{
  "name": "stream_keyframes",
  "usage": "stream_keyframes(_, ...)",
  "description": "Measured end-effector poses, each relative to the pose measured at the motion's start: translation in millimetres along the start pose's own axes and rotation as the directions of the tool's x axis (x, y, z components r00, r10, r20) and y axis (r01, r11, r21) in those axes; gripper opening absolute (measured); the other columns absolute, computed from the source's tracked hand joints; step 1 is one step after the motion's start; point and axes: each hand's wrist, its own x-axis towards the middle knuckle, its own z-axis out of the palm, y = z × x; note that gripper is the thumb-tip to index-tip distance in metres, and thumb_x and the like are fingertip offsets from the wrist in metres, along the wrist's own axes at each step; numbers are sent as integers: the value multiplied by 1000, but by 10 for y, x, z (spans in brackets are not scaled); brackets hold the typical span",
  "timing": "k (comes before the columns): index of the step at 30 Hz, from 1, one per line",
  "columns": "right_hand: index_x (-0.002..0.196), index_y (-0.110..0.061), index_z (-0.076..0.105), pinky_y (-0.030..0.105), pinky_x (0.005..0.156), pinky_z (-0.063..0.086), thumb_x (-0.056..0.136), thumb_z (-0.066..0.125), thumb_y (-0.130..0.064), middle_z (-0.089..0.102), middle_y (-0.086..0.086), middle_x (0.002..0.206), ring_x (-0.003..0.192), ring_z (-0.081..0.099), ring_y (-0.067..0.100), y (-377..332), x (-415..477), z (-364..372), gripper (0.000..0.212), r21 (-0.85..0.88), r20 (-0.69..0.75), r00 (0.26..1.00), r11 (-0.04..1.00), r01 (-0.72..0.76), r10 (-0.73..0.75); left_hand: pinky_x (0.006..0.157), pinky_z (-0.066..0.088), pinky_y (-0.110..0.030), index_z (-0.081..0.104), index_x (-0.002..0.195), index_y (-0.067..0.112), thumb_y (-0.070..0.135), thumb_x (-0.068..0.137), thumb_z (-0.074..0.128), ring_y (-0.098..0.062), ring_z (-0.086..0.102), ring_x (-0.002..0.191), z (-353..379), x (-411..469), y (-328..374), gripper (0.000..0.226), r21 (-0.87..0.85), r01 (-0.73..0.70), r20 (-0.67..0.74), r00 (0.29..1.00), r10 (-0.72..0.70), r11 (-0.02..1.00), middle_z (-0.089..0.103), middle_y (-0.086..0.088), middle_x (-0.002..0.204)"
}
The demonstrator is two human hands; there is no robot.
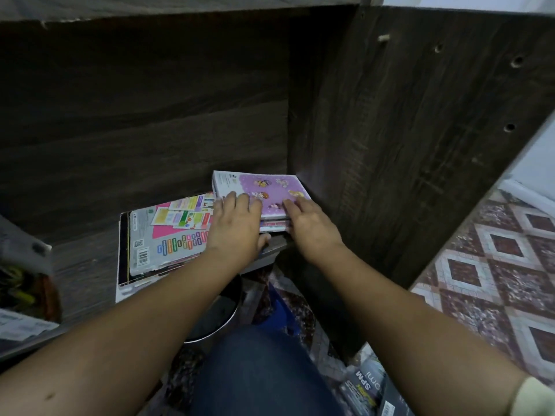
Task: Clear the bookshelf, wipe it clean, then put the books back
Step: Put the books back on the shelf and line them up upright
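Note:
A small stack of books topped by a purple cartoon-covered book (264,187) lies in the right corner of the dark wooden bookshelf (390,130). My left hand (237,223) grips the stack's near left edge, fingers on top and thumb under. Fingers flat, my right hand (309,226) presses on the cover at the near right. To the left lies a second, wider stack of books (162,238), its top cover grey with coloured charts.
More books lie at the shelf's far left (24,283). On the patterned tile floor (495,265) a book marked SPM (369,388) lies near my right arm. A round metal bin (216,313) stands below the shelf edge, by my knee.

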Motion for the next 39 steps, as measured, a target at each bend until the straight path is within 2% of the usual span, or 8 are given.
stream_keyframes(3,145,-15,36,37,103,36,94,50,-15,42,11,142,129,39,30,2,-405,-110,52,40,23,995,994,-99,99,104,32,-40,42,127,17,48,88,55,-27,42,119,-134,-221,318,51,-29,-66,3,998,67,997,47,-7,126)
stream_keyframes(9,127,-15,53,36,81,49,97,48,-16,57,10,117,108,59,29,274,-1363,-374,30,2,195,955,974,-227,222,98,40,-41,45,127,18,45,90,53,-26,48,117,-310,-529,1077,46,-74,-300,254,917,309,951,50,-7,126)
stream_keyframes(16,122,-18,61,37,81,51,94,55,-14,61,10,118,103,62,30,1124,-2380,-392,29,-141,375,826,906,-399,421,85,43,-38,47,117,19,43,92,54,-25,53,107,-316,-743,1948,35,-179,-535,348,750,562,825,52,-5,116)
stream_keyframes(20,124,-20,58,38,79,53,93,55,-13,62,8,120,103,63,29,1623,-2811,-123,32,-167,385,789,877,-451,479,76,38,-34,46,120,20,38,94,53,-25,53,109,-176,-806,2449,33,-237,-601,398,657,641,763,51,-4,121)
stream_keyframes(26,124,-20,58,39,81,53,92,55,-12,61,9,120,104,61,28,2124,-3251,626,33,-133,488,693,830,-542,531,93,41,-37,40,133,17,38,97,48,-25,46,118,327,-713,3109,42,-285,-653,469,544,696,702,46,-6,131)
stream_keyframes(34,137,-14,43,45,95,46,87,59,-9,41,16,140,123,46,36,2257,-3518,1763,52,-121,604,640,848,-516,476,89,48,-40,45,123,21,40,95,50,-24,49,107,1019,-654,3293,35,-254,-669,547,496,674,698,49,-4,121)
stream_keyframes(36,150,-16,22,49,110,32,89,61,-15,16,19,157,142,22,38,2230,-3556,2019,73,-128,625,629,856,-501,462,91,47,-40,44,126,20,42,95,50,-23,48,109,1104,-653,3254,39,-269,-668,548,486,680,694,48,-4,122)
stream_keyframes(39,153,-20,-11,51,118,8,93,58,-18,-20,17,158,146,-12,38,2184,-3639,2330,92,-159,626,621,857,-491,472,94,46,-39,42,129,21,42,95,49,-23,45,113,1173,-643,3192,41,-288,-637,561,493,665,715,48,-3,124)
